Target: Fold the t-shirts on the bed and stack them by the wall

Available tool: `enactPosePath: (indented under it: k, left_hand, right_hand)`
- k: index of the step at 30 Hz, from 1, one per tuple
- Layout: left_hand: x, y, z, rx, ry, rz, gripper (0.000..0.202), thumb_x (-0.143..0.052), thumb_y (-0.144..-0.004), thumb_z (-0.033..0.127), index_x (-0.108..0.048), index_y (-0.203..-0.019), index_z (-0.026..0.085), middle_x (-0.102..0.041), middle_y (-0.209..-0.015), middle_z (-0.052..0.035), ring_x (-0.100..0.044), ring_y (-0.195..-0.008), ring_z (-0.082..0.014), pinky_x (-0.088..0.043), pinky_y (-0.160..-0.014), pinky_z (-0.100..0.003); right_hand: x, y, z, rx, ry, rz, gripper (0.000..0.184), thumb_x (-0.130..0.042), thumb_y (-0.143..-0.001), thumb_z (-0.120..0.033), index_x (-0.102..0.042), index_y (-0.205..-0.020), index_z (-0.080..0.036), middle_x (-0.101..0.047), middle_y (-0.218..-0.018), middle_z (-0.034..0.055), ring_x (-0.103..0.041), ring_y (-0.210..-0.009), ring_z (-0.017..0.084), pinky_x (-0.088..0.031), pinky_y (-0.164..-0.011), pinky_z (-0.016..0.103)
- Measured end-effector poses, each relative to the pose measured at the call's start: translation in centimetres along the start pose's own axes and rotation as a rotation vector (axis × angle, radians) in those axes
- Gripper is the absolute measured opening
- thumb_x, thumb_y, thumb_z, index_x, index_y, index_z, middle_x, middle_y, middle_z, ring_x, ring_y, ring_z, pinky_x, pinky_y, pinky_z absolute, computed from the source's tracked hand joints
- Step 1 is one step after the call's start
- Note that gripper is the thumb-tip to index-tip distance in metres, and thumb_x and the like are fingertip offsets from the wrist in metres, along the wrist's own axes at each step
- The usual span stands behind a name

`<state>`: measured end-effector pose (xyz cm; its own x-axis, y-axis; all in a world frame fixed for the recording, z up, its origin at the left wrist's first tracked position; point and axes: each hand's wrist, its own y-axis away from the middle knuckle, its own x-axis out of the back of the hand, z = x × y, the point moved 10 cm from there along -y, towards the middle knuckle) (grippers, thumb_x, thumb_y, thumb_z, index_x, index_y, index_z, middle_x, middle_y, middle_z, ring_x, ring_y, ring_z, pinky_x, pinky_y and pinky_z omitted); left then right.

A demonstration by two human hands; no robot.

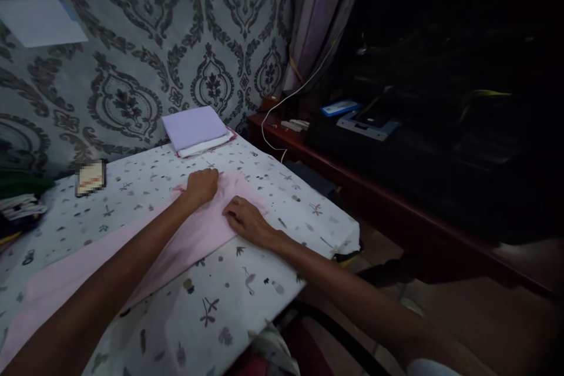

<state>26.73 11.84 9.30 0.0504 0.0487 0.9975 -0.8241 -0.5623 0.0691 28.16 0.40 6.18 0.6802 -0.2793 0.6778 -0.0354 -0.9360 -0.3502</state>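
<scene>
A long pink cloth (194,235) lies across a table covered with a white patterned sheet (247,282). My left hand (201,185) rests at the cloth's far end, its fingers curled and pinching the fabric edge. Just beside it, my right hand (247,220) presses on the cloth's right edge with its fingers bent down onto the fabric. Both forearms reach in from the bottom of the view.
A folded stack of lilac and white cloth (197,129) sits at the table's far edge by the patterned wall. A phone (90,177) lies at the left. A dark wooden shelf (396,200) with boxes and a white cable (282,106) stands to the right.
</scene>
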Motion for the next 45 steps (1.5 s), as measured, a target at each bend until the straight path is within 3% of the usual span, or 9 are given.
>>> enactPosePath:
  k: [2,5,10,14,18,24,30,37,45]
  left_hand:
    - [0.7,-0.2,-1.4,0.101,-0.025,0.049,0.035,-0.031,-0.09,0.015,-0.06,-0.108,0.006,-0.068,-0.109,-0.0278,-0.068,-0.101,-0.0371,-0.049,-0.075,-0.047]
    - [3.7,1.1,-3.1,0.184,0.058,0.188,0.029,-0.038,-0.09,0.022,-0.061,-0.105,0.014,-0.07,-0.097,-0.0186,-0.068,-0.093,-0.033,-0.05,-0.074,-0.042]
    - [8.4,9.0,-5.8,0.019,0.666,0.313,0.029,-0.05,-0.086,0.046,-0.061,-0.088,0.02,-0.061,-0.073,-0.0024,-0.058,-0.064,-0.0179,-0.047,-0.059,-0.027]
    - [5.0,17.3,-9.6,0.07,0.692,0.082,0.036,-0.059,-0.08,0.056,-0.068,-0.092,0.024,-0.067,-0.08,-0.0035,-0.059,-0.064,-0.0176,-0.047,-0.056,-0.025]
    - [-0.6,22.2,-11.4,0.101,0.572,-0.05,0.032,-0.051,-0.087,0.051,-0.07,-0.099,0.028,-0.071,-0.11,-0.0072,-0.067,-0.094,-0.0235,-0.053,-0.072,-0.024]
    - [-3.0,23.0,-11.1,-0.003,0.481,0.076,0.035,-0.041,-0.093,0.046,-0.067,-0.105,0.026,-0.067,-0.123,-0.0097,-0.064,-0.109,-0.0248,-0.051,-0.096,-0.032]
    - [-4.0,22.8,-12.8,0.033,0.426,0.072,0.034,-0.043,-0.093,0.048,-0.067,-0.11,0.029,-0.066,-0.126,-0.0058,-0.063,-0.112,-0.026,-0.051,-0.097,-0.034]
    - [-4.0,22.4,-12.5,0.082,0.465,0.067,0.033,-0.046,-0.09,0.047,-0.067,-0.107,0.028,-0.067,-0.123,-0.0069,-0.064,-0.109,-0.0276,-0.051,-0.094,-0.034]
    - [-4.3,22.7,-12.2,0.111,0.518,0.069,0.036,-0.041,-0.091,0.048,-0.068,-0.103,0.027,-0.067,-0.122,-0.0078,-0.062,-0.112,-0.0278,-0.05,-0.097,-0.035]
  right_hand:
    - [0.2,0.1,0.3,-0.015,-0.031,0.011,0.018,-0.05,-0.087,-0.009,-0.063,-0.094,-0.02,-0.06,-0.095,0.0053,-0.056,-0.091,0.019,-0.047,-0.08,0.032]
    - [0.6,0.0,0.4,-0.029,-0.072,0.032,0.02,-0.051,-0.084,-0.006,-0.063,-0.093,-0.019,-0.06,-0.094,0.0049,-0.056,-0.088,0.018,-0.047,-0.078,0.031]
    - [1.5,-0.1,1.4,-0.07,-0.092,0.07,0.019,-0.049,-0.084,-0.007,-0.063,-0.092,-0.018,-0.061,-0.097,0.0059,-0.056,-0.083,0.016,-0.046,-0.074,0.03]
    - [2.3,-0.2,2.1,-0.075,-0.089,0.111,0.021,-0.048,-0.084,-0.007,-0.064,-0.091,-0.018,-0.062,-0.095,0.0054,-0.056,-0.083,0.016,-0.045,-0.076,0.03]
    - [2.3,-0.5,2.2,-0.094,-0.058,0.111,0.023,-0.047,-0.084,-0.007,-0.066,-0.092,-0.018,-0.063,-0.095,0.0058,-0.058,-0.085,0.016,-0.045,-0.077,0.03]
    - [4.7,0.5,1.4,-0.104,-0.061,0.099,0.022,-0.049,-0.087,-0.016,-0.069,-0.096,-0.019,-0.069,-0.097,0.0055,-0.062,-0.086,0.017,-0.046,-0.076,0.029]
    - [9.7,5.8,4.7,-0.385,0.021,0.249,0.019,-0.05,-0.084,-0.025,-0.068,-0.088,-0.02,-0.059,-0.063,-0.002,-0.055,-0.06,0.015,-0.04,-0.06,0.027]
    - [8.0,6.6,4.9,-0.439,0.265,0.106,0.02,-0.059,-0.079,-0.021,-0.066,-0.097,-0.022,-0.069,-0.087,0.0021,-0.06,-0.075,0.017,-0.041,-0.069,0.028]
    - [7.9,5.2,5.6,-0.331,0.218,0.052,0.013,-0.051,-0.083,-0.017,-0.064,-0.087,-0.02,-0.067,-0.085,0.0027,-0.058,-0.075,0.016,-0.04,-0.071,0.028]
